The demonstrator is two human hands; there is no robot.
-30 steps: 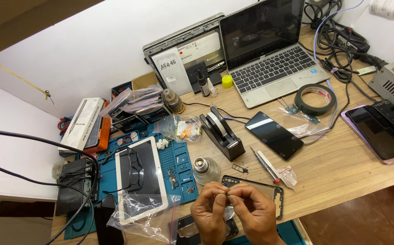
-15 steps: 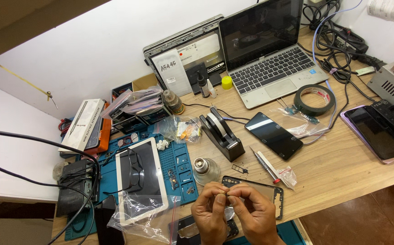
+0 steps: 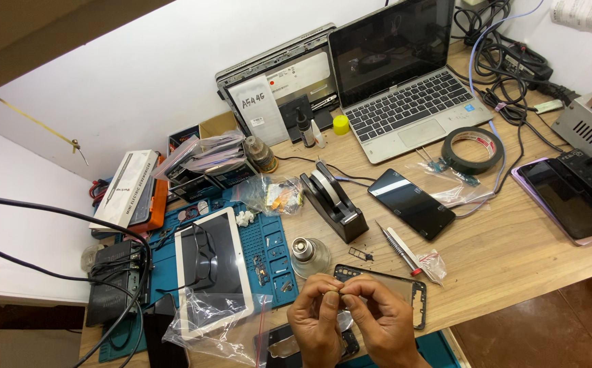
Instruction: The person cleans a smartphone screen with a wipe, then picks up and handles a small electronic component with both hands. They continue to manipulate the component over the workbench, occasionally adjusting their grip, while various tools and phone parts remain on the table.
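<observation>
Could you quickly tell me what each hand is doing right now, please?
Left hand: fingers pinched shut on a tiny part, too small to identify.
Right hand: fingertips pinched together on the same tiny part, above the black phone frame.

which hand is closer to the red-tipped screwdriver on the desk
Right. The right hand sits just below-left of the screwdriver; the left hand is farther left, beyond the right one.

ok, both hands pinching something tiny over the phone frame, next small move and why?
Probably lower the piece toward the black phone frame. The left hand and right hand meet fingertip to fingertip just above its near edge; the piece itself is too small to identify.
</observation>
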